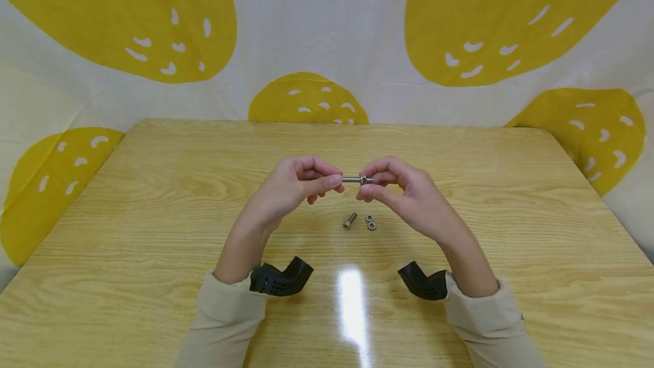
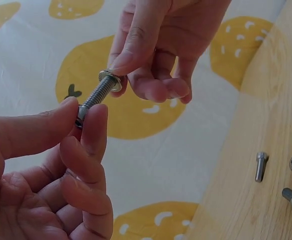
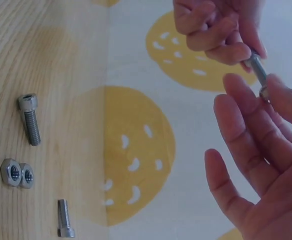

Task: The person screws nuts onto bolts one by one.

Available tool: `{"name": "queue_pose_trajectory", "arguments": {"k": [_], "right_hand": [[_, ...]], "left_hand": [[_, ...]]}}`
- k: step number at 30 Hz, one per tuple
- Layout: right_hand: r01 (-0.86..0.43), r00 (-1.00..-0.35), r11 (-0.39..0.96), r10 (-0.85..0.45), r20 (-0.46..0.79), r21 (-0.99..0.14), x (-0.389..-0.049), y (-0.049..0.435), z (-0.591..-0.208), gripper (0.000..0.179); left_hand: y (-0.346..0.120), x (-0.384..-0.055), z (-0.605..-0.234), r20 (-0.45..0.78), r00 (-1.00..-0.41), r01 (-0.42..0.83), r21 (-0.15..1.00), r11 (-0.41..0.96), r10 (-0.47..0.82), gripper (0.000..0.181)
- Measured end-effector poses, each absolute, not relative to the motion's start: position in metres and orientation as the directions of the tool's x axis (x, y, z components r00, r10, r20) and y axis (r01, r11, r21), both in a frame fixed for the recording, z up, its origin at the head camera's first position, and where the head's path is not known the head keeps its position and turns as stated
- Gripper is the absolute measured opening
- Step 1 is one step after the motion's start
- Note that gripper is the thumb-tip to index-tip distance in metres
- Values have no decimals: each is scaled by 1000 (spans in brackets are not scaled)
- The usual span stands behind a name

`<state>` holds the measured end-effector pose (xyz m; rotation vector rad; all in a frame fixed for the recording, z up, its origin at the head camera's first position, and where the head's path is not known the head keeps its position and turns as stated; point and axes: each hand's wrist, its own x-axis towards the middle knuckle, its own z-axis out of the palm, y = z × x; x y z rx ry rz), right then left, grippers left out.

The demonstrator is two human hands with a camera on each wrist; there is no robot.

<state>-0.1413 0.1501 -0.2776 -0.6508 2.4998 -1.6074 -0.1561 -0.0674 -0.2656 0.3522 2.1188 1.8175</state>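
Both hands meet above the middle of the table around a silver socket-head bolt. My left hand pinches the bolt's head end between thumb and fingertips. Toward the other end sits a nut with a flat, ring-like edge; whether that edge is a separate washer, I cannot tell. Thumb and fingertips of my right hand pinch around this nut. The left wrist view shows the bare thread between the hands. Fingers partly hide the bolt's head and the nut.
On the wooden table below the hands lie a bolt and two nuts, a nearer nut and a farther nut. Another bolt shows in the wrist views. A patterned cloth hangs behind.
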Motion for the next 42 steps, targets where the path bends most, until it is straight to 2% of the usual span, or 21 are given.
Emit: {"name": "queue_pose_trajectory", "arguments": {"k": [8, 16, 18, 21, 25, 28, 34, 42], "right_hand": [[-332, -885, 335, -433, 169, -882, -141, 145, -279, 15], [-315, -899, 382, -413, 145, -869, -144, 141, -284, 44], [-309, -901, 391, -412, 135, -867, -144, 144, -284, 39], [-301, -907, 398, -400, 131, -867, -144, 148, -280, 23], [-319, -906, 372, -390, 165, -872, -143, 150, -277, 26], [-339, -900, 364, -394, 186, -868, -143, 150, -277, 21], [-314, -904, 369, -399, 156, -875, -142, 150, -279, 15], [-298, -921, 455, -369, 127, -839, -146, 147, -282, 41]], "left_hand": [[-66, -156, -266, -77, -913, -13, 987, 159, 400, 15], [-65, -155, -267, -80, -909, -12, 986, 165, 408, 15], [-65, -155, -266, -80, -910, -12, 986, 166, 406, 15], [-65, -156, -266, -80, -912, -10, 985, 173, 403, 15], [-65, -156, -266, -83, -914, -12, 984, 177, 397, 15], [-65, -156, -266, -86, -915, -17, 984, 176, 393, 15], [-65, -155, -265, -83, -915, -15, 985, 170, 395, 16], [-63, -155, -266, -76, -916, -12, 986, 164, 393, 15]]}}
